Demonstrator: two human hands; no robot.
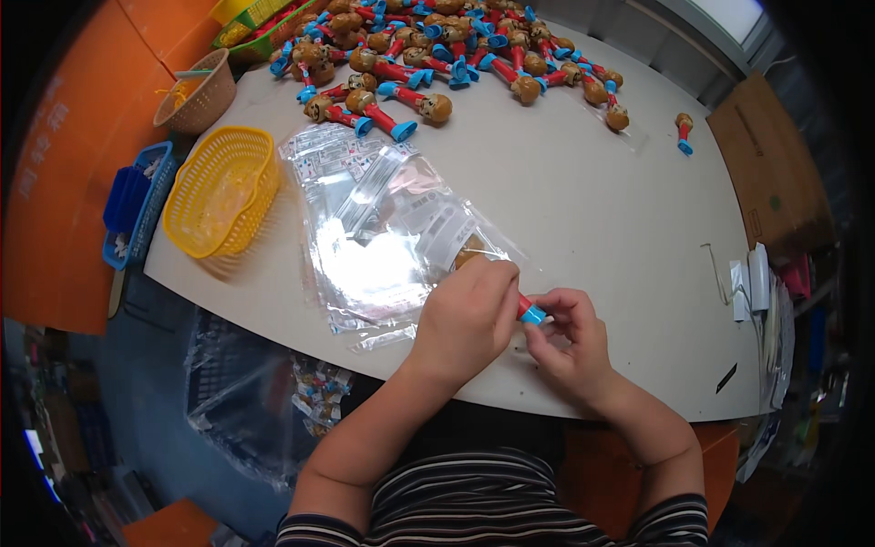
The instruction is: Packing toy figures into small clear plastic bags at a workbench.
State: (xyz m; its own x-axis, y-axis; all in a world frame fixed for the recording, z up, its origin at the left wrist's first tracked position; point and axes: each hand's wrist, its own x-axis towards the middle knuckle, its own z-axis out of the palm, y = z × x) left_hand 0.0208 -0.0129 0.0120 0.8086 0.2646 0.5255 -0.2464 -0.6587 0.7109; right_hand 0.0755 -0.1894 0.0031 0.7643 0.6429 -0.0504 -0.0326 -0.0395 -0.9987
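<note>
Red plastic with a blue foot: that is the small toy pinched between both hands at the near edge of the table, its brown round head mostly hidden. The left hand is curled closed over the toy's upper part and what looks like the mouth of a clear plastic bag; the right hand is half closed, fingertips gripping the blue end. The toy seems to be going into the bag, so the step in hand looks like bagging one piece; whether it is already inside the film I cannot tell. The next move would call for holding the bag mouth open with one hand while the other pushes the toy fully in, then sealing the strip.

Just beyond the hands lies a loose stack of clear bags, spread flat. Left of them sits a yellow basket, and farther left a blue basket at the table's edge and a tan woven basket. At the far side a heap of matching toys is piled, with one stray toy apart on the right. A cardboard box stands off the table's right side.
</note>
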